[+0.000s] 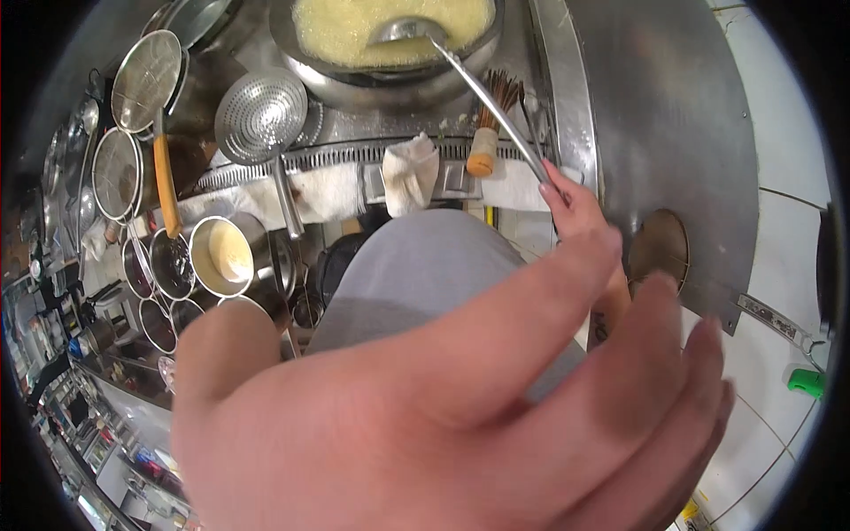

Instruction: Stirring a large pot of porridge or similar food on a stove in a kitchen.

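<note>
My right hand (576,202) grips the end of a long metal wok ladle (488,99). The ladle's bowl dips into foaming yellow liquid (352,30) inside a wok (372,76) at the top of the picture. Very near the lens, my left hand (425,425) fills the lower half, fingers spread towards the right and nothing seen in it. It hides part of my right forearm and much of my grey clothing (425,272). A bamboo wok brush (488,136) lies beside the ladle's handle, and a crumpled white cloth (410,176) sits on the counter's front edge.
Left of the wok rests a perforated skimmer (262,116). Beyond it are a wire-mesh strainer with a wooden handle (165,172) and another mesh strainer (116,174). Several metal pots stand below, one with pale yellow liquid (229,255). A steel panel (664,133) borders the right side.
</note>
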### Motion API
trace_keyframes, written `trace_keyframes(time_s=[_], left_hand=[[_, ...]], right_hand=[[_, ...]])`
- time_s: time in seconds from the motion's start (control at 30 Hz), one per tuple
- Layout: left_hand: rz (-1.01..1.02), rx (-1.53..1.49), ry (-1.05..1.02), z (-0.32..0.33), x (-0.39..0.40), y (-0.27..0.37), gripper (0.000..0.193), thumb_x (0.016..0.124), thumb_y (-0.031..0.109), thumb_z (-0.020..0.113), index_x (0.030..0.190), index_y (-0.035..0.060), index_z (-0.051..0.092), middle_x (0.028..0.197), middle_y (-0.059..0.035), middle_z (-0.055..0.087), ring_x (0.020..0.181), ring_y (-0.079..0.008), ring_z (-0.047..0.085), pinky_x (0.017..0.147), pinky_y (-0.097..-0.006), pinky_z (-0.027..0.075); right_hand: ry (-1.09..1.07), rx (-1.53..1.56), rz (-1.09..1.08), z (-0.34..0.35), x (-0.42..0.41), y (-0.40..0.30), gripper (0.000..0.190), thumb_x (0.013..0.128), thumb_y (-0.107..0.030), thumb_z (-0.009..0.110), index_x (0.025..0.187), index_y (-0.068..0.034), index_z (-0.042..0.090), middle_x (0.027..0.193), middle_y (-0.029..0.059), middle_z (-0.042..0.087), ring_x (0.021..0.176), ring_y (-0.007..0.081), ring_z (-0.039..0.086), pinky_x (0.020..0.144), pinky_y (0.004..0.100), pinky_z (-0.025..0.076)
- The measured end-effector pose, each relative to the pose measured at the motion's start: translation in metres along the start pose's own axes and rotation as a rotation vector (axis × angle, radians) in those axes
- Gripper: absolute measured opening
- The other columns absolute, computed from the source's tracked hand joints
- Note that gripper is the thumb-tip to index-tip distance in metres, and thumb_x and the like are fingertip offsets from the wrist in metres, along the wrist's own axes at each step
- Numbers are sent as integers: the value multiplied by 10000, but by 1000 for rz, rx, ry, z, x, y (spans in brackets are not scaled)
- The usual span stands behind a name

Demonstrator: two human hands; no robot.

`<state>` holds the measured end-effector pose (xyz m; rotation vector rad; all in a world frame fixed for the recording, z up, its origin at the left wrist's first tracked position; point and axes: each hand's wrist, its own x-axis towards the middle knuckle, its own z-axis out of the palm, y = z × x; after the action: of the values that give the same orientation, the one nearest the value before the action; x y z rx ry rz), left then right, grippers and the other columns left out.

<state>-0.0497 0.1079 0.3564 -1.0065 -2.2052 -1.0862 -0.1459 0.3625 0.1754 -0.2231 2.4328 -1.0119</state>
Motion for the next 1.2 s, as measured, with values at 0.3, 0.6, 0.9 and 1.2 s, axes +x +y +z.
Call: trace_keyframes(time_s=[0.3,0.6,0.9,1.2], left_hand=[[85,-113,-571,-22,51,-4,226,788,143,612,980,46,683,976,-106,680,944,-258,645,811,-430,541],[98,-187,-1077,-78,73,-1,220,821,218,623,933,33,664,952,-96,651,944,-232,608,758,-459,535],[-622,-346,-321,-24,-62,-83,320,906,81,561,1207,-18,603,1088,-195,680,995,-309,671,854,-383,533],[-1327,-249,54,39,-248,-163,457,903,211,639,1297,-5,558,1231,-160,642,1051,-261,646,923,-357,502]], right_hand=[[122,23,-112,30,66,1,416,959,-235,607,1344,-83,564,853,114,677,736,120,569,727,285,480],[153,-76,-204,33,119,-7,410,958,-246,600,1348,-126,571,773,90,624,695,118,529,700,277,469],[207,-166,-194,47,156,-29,415,947,-281,588,1339,-145,576,1086,249,664,1025,350,651,892,386,488],[252,-230,-193,41,182,-60,421,944,-297,559,1347,-177,569,1181,251,625,1105,417,588,930,449,482]])
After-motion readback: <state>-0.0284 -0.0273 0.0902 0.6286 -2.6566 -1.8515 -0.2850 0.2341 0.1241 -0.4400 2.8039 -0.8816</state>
